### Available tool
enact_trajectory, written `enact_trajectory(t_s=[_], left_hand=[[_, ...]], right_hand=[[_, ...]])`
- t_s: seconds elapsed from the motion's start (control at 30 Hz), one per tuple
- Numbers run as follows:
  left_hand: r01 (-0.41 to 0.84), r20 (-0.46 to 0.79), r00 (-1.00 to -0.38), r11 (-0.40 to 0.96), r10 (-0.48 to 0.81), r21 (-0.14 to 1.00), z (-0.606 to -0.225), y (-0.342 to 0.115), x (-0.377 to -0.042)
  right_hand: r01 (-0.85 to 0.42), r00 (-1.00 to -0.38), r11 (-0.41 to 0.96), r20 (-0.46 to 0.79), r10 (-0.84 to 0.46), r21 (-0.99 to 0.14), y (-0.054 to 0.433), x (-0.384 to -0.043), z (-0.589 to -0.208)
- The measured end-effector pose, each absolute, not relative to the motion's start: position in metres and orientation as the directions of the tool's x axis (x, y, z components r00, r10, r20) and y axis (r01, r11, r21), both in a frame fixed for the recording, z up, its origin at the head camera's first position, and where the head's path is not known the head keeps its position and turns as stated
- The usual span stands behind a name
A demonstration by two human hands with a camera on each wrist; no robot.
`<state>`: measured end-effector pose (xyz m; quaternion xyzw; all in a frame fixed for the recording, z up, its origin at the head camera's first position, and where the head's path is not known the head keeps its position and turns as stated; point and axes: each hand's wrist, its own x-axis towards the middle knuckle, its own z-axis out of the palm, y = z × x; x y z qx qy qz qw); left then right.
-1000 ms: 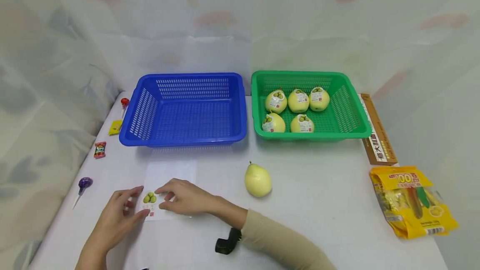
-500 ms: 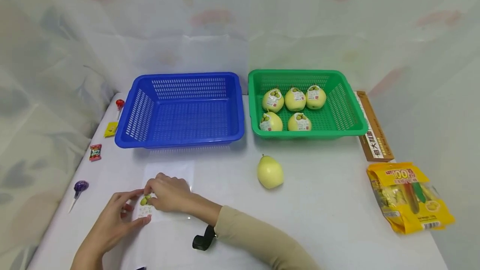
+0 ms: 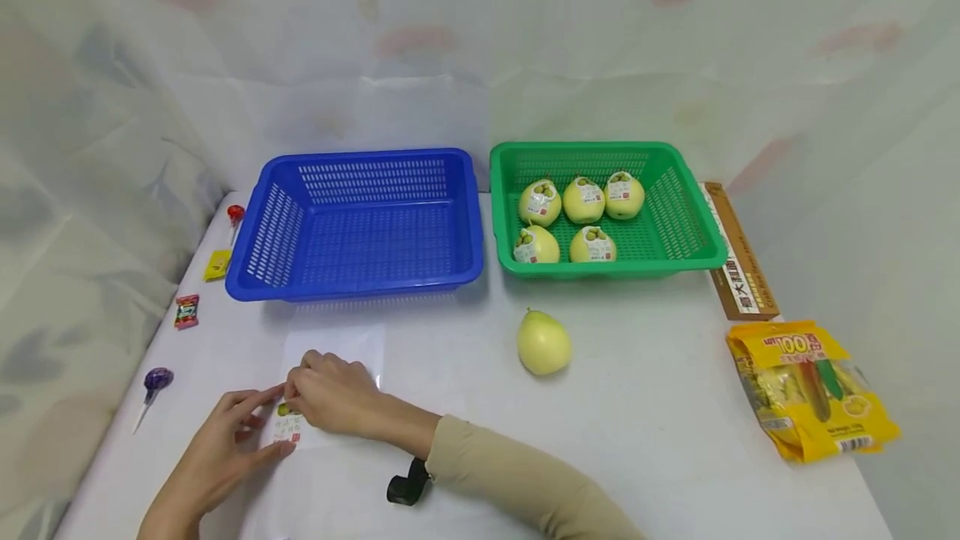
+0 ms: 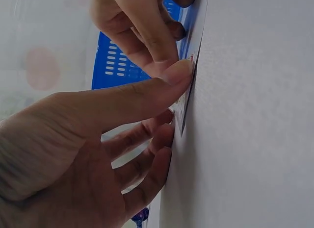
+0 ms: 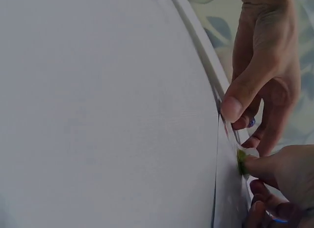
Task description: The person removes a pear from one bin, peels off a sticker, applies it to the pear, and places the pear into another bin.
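Note:
A white sticker (image 3: 286,427) with green fruit and red print lies on a pale backing sheet (image 3: 348,342) at the left front of the table. My right hand (image 3: 337,394) pinches its upper edge; in the right wrist view the sticker's green part (image 5: 241,162) is lifted at the thumb. My left hand (image 3: 217,457) rests around the sticker's left side, thumb and index finger extended and touching the sheet near its corners. In the left wrist view, the left thumb (image 4: 162,83) presses close to the right hand's fingers. A bare yellow-green pear (image 3: 543,343) stands to the right.
Behind are a blue basket (image 3: 363,283) and a green basket (image 3: 667,232) holding several stickered pears. Lollipops and sweets line the left edge, including a purple lollipop (image 3: 157,379). At right lie a brown box (image 3: 742,265) and a yellow snack bag (image 3: 813,394).
My right hand has moved left onto the sticker's upper edge and now pinches it, covering part of the fruit picture. The left hand stays about the same. The head view has shifted slightly.

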<state>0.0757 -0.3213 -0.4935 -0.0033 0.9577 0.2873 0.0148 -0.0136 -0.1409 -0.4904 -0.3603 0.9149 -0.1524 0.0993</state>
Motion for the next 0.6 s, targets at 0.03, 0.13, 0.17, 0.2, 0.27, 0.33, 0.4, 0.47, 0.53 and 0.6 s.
enact_trajectory(t_s=[0.03,0.13,0.17,0.2,0.27,0.33,0.4,0.47,0.53,0.6], left_hand=[[-0.003,-0.017,-1.000,0.831,0.008,0.556,-0.495,-0.321,0.076],[0.024,0.012,-1.000,0.829,0.021,0.559,-0.496,-0.321,0.076],[0.025,0.006,-1.000,0.829,0.026,0.559,-0.495,-0.321,0.075],[0.012,-0.020,-0.999,0.834,0.028,0.552,-0.494,-0.321,0.074],[-0.026,-0.095,-0.995,0.846,0.030,0.533,-0.490,-0.321,0.071],[-0.051,-0.159,-0.986,0.853,0.039,0.520,-0.488,-0.322,0.068],[-0.073,-0.222,-0.974,0.861,0.047,0.503,-0.486,-0.323,0.065],[-0.083,-0.258,-0.965,0.869,0.053,0.488,-0.484,-0.323,0.063],[-0.088,-0.280,-0.959,0.879,0.053,0.469,-0.481,-0.322,0.061],[-0.084,-0.275,-0.960,0.889,0.049,0.450,-0.475,-0.317,0.059]], right_hand=[[-0.629,-0.721,0.692,-0.066,-0.689,-0.355,-0.140,-0.013,-0.491],[-0.619,-0.715,0.666,-0.051,-0.697,-0.416,-0.135,-0.012,-0.490],[-0.615,-0.709,0.649,-0.047,-0.704,-0.448,-0.132,-0.011,-0.488],[-0.610,-0.697,0.624,-0.044,-0.716,-0.488,-0.129,-0.010,-0.487],[-0.607,-0.670,0.565,-0.023,-0.742,-0.558,-0.121,-0.006,-0.483],[-0.599,-0.658,0.517,0.009,-0.753,-0.611,-0.112,-0.001,-0.478],[-0.585,-0.655,0.464,0.051,-0.754,-0.665,-0.100,0.003,-0.474],[-0.568,-0.662,0.410,0.100,-0.743,-0.713,-0.085,0.005,-0.468],[-0.546,-0.662,0.335,0.150,-0.735,-0.768,-0.063,0.005,-0.460],[-0.540,-0.647,0.243,0.213,-0.732,-0.806,-0.031,0.003,-0.451]])
